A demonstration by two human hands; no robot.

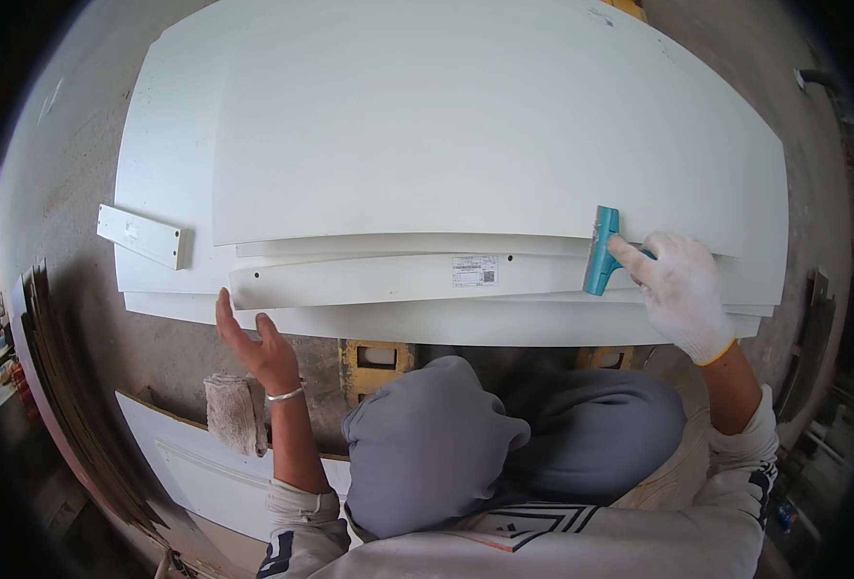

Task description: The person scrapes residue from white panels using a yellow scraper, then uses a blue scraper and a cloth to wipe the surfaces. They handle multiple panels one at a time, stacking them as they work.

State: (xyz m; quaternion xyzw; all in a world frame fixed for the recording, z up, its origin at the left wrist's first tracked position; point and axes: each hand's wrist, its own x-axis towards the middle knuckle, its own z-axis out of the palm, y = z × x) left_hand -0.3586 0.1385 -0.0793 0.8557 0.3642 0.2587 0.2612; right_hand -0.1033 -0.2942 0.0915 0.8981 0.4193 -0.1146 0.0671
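Observation:
A narrow white panel strip (369, 283) with small dark holes and a printed label (474, 271) lies along the near side of a stack of large white panels (485, 125). Bare, with a bracelet at the wrist, my left hand (261, 352) is at the strip's left end. Its thumb and fingers are spread apart; whether they touch the strip I cannot tell. In a white glove, my right hand (683, 294) grips a teal scraper (602, 253) with a wide head. The scraper is over the strip's right end, hiding it in part.
A short white board piece (143, 236) lies on the stack's left edge. Yellow supports (376, 369) show beneath the near edge. A rolled cloth (234, 413) rests by another white panel (191, 463) at lower left. Thin boards (70, 386) lean farther left. My bent knees are close to the stack.

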